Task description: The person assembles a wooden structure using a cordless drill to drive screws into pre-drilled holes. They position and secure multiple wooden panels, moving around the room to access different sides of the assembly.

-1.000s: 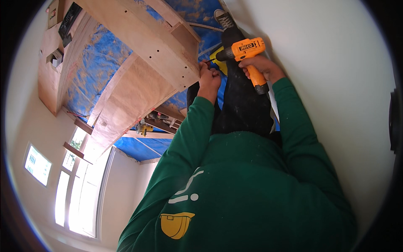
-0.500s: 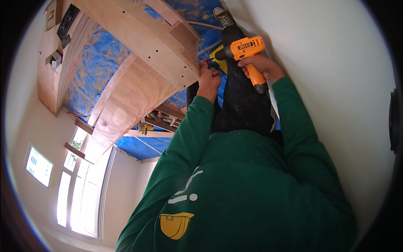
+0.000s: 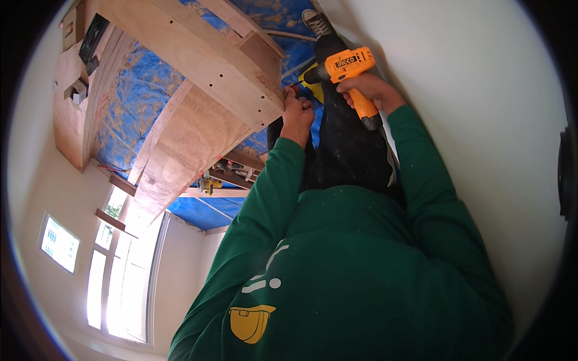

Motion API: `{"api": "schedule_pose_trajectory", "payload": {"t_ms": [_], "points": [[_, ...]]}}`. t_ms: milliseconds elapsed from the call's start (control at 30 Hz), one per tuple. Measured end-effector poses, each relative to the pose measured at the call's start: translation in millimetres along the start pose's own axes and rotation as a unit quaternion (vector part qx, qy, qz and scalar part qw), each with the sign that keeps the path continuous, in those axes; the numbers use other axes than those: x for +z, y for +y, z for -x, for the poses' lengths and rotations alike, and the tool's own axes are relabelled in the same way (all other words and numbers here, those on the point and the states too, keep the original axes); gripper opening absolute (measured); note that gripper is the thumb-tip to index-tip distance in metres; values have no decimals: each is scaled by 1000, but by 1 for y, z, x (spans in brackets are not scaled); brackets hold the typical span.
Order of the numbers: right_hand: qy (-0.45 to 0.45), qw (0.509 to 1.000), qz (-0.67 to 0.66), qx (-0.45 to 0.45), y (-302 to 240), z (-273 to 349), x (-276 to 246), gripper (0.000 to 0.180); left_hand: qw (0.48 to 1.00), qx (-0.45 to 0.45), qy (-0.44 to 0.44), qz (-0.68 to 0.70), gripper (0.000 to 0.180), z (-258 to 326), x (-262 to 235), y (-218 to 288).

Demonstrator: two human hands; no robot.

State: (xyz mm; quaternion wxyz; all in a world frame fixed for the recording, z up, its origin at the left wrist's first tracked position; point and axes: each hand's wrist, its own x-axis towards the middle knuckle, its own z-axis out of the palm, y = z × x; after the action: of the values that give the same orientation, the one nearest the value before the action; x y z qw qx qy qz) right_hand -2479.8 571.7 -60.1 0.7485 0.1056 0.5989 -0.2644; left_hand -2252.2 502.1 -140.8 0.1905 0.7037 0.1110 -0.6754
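Observation:
My right hand (image 3: 378, 91) is wrapped round the handle of an orange cordless drill (image 3: 349, 64). The drill lies level, its black chuck and thin bit pointing left at the end of a pale wooden workpiece (image 3: 235, 84) with several dark holes along its face. Close to the bit's tip, my left hand (image 3: 297, 117) is closed, thumb and fingers pinched together against the wood's end. Whatever sits in that pinch is too small and hidden to make out. Just behind the chuck shows a yellow object (image 3: 314, 84), partly covered.
A white wall (image 3: 463, 108) rises close along my right side. Blue sheeting (image 3: 144, 78) strewn with sawdust covers the floor. A plywood panel (image 3: 192, 132) extends left below the workpiece. Several tools (image 3: 211, 183) lie past my left forearm. A dark box (image 3: 94, 37) rests at far left.
The view has shifted slightly. Both hands and the drill keep nearly the same position against the wood.

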Motion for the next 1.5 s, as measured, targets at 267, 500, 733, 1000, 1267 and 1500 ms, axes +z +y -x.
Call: {"api": "schedule_pose_trajectory", "payload": {"t_ms": [267,500,733,1000,1267,1500], "points": [[-4,1000,-18,19,3,-6,-3,24,1000,-3,-7,19,15,-4,-3,0],[-11,1000,-2,28,3,-9,-7,24,1000,-6,-1,26,17,-3,-5,1],[-15,1000,8,26,2,-11,-8,25,1000,-9,-15,16,18,-2,-6,1],[-10,999,13,35,-1,-8,-7,21,1000,-5,-9,-2,17,2,-5,-1],[-27,999,20,21,-1,-12,-9,24,999,6,-27,-21,23,5,-3,0],[-53,998,16,10,-5,-11,-11,20,919,-76,-121,-367,31,74,-16,12]]}}
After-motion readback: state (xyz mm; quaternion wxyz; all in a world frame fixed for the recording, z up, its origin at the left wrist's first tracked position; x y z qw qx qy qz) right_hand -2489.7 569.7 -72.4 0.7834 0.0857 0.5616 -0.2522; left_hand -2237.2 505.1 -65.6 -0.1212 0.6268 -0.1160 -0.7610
